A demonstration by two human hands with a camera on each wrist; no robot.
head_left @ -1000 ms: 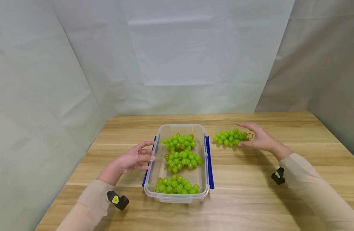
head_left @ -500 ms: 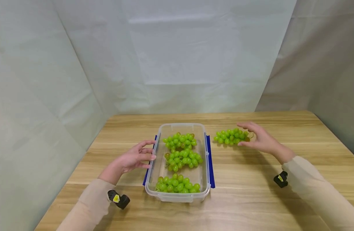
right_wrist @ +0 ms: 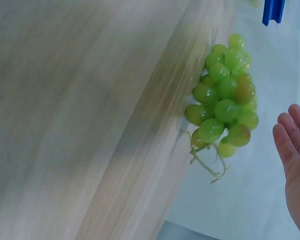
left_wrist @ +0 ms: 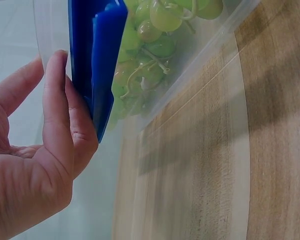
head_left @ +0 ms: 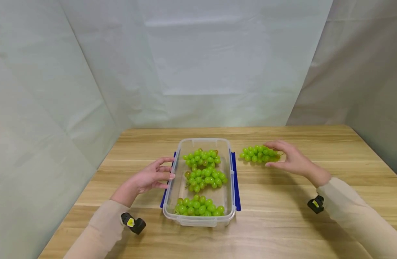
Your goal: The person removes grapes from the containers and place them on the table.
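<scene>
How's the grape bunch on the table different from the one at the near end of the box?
The table bunch lies on the wooden table; the near bunch lies inside the clear box. The table bunch's stem points right, the near bunch's left. The right hand is by the table bunch; neither hand is by the near bunch. Both are mostly green grapes.

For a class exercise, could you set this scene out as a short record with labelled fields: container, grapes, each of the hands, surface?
Container: open clear box with blue flaps
Grapes inside: far bunch, middle bunch, near bunch, all green
Grapes outside: loose bunch, right of box
Left hand: touching the box's left side
Right hand: thumb and fingers apart around the loose bunch's stem end; contact unclear
Surface: wooden table
</scene>
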